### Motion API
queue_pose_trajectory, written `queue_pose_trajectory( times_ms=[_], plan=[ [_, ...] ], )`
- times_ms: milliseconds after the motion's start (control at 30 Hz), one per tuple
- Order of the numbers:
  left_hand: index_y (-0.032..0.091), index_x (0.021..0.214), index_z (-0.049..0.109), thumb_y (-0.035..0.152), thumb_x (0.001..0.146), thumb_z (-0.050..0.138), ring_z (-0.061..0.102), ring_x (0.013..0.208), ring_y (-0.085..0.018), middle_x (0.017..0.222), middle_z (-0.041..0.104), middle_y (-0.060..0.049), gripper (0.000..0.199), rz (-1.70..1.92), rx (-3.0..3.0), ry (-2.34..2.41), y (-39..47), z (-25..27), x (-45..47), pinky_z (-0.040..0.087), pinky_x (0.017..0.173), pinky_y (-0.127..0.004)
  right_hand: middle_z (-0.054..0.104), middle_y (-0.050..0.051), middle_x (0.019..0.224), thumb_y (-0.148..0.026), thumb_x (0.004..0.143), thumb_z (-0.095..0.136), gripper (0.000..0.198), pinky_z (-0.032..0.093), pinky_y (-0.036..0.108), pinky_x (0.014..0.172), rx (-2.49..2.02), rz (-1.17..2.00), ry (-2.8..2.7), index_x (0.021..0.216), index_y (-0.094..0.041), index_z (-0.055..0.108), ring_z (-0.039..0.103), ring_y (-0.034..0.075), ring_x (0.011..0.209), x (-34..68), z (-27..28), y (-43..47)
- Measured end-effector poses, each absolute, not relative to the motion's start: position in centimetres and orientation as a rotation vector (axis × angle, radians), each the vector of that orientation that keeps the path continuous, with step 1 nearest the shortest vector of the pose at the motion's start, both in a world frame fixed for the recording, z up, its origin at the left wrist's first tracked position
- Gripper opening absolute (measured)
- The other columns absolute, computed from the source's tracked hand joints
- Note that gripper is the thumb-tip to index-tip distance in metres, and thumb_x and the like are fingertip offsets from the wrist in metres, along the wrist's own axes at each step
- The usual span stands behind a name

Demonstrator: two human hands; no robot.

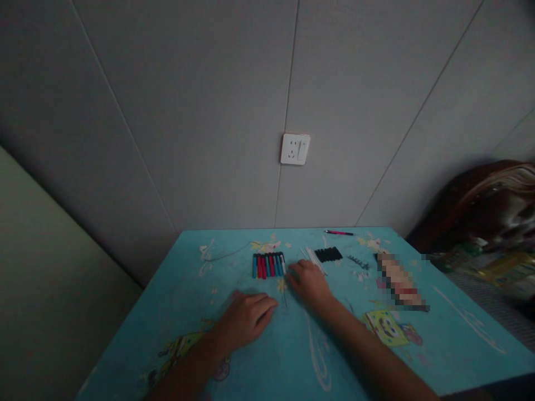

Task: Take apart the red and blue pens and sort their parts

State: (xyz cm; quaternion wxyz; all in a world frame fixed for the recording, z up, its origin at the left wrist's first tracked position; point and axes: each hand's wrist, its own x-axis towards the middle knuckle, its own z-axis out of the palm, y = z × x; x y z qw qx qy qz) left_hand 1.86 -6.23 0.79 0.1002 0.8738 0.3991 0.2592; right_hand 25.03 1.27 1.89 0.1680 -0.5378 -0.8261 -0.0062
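A tight row of short blue and red pen-like tubes (264, 266) with dark tops lies on the turquoise table (267, 367). At its right end is one with a white part, and beside that rests my right hand (310, 281), fingers curled down. Whether it grips something small is hidden. My left hand (251, 318) rests nearer me, below the row, its fingers bent and together with nothing visible in them. Thin white sticks (314, 259) lie just beyond my right hand. A row of short black pieces (328, 254) sits to their right.
Small dark coiled bits (358, 262) lie right of the black pieces. A red and dark pen (339, 233) is near the back edge. A blurred-out flat item (397, 278) lies at right. Behind stands a grey wall with a socket (295, 149). Bottles (463, 253) stand off the right edge.
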Motion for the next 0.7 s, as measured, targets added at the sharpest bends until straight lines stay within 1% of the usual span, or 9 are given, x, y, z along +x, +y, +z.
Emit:
queue_pose_trajectory(
  times_ms=[133,233,333,433,533,600,667,700],
  plan=[
    [0.023,0.104,0.066,0.02,0.095,0.046,0.066,0.079,-0.016,0.086,0.069,-0.003,0.023,0.776,2.57,1.164,-5.8,1.0,1.4,0.046,0.075,-0.027,0.063,0.009,0.099,-0.038,0.094,0.054,0.023,0.036,0.033,0.088,-1.64,-0.085,-2.319,0.097,-0.021,0.07,0.055,0.023,0.097,22.7,1.4,0.0],
    [0.023,0.104,0.066,0.02,0.095,0.045,0.065,0.076,-0.015,0.083,0.068,-0.003,0.023,0.77,2.607,1.14,-5.8,0.9,1.3,0.046,0.074,-0.026,0.062,0.009,0.097,-0.039,0.095,0.052,0.026,0.035,0.034,0.086,-1.674,-0.139,-2.298,0.091,-0.021,0.069,0.053,0.024,0.097,22.6,1.6,0.3],
    [0.024,0.101,0.067,0.021,0.095,0.047,0.064,0.073,-0.015,0.079,0.067,-0.001,0.021,0.734,2.664,1.138,-6.1,0.7,1.6,0.044,0.073,-0.027,0.062,0.009,0.095,-0.037,0.095,0.051,0.027,0.036,0.035,0.085,-1.676,-0.177,-2.274,0.086,-0.02,0.069,0.052,0.024,0.096,22.4,1.6,0.4],
    [0.025,0.1,0.067,0.021,0.095,0.048,0.064,0.073,-0.016,0.079,0.067,-0.001,0.02,0.678,2.678,1.15,-6.4,0.5,1.8,0.042,0.072,-0.029,0.062,0.009,0.092,-0.034,0.094,0.053,0.025,0.036,0.035,0.085,-1.67,-0.167,-2.225,0.082,-0.019,0.069,0.053,0.023,0.094,22.2,1.5,0.3],
    [0.025,0.1,0.066,0.021,0.095,0.048,0.064,0.072,-0.015,0.078,0.067,0.0,0.02,0.62,2.665,1.13,-6.4,0.7,1.7,0.041,0.073,-0.029,0.063,0.009,0.088,-0.032,0.094,0.052,0.026,0.038,0.032,0.085,-1.647,-0.091,-2.124,0.082,-0.018,0.071,0.055,0.021,0.09,22.8,1.8,0.2],
    [0.026,0.104,0.066,0.021,0.096,0.048,0.065,0.074,-0.016,0.081,0.068,-0.001,0.02,0.608,2.648,1.119,-6.3,0.8,1.7,0.042,0.074,-0.03,0.064,0.009,0.087,-0.032,0.095,0.051,0.027,0.04,0.031,0.085,-1.604,0.008,-2.019,0.084,-0.018,0.072,0.057,0.02,0.087,23.8,2.2,0.2],
    [0.026,0.116,0.062,0.021,0.096,0.047,0.066,0.081,-0.017,0.09,0.069,-0.003,0.025,0.672,2.595,1.151,-6.1,1.0,1.7,0.045,0.077,-0.031,0.065,0.008,0.087,-0.034,0.095,0.051,0.028,0.042,0.03,0.082,-1.515,0.18,-1.914,0.088,-0.017,0.072,0.058,0.019,0.084,24.9,2.5,-0.1],
    [0.026,0.124,0.057,0.022,0.097,0.046,0.065,0.085,-0.017,0.097,0.069,-0.005,0.03,0.733,2.545,1.183,-6.0,1.0,1.7,0.046,0.078,-0.03,0.065,0.008,0.086,-0.035,0.094,0.052,0.028,0.043,0.029,0.079,-1.451,0.306,-1.869,0.088,-0.017,0.072,0.058,0.019,0.081,25.3,2.6,-0.3]
  ],
)
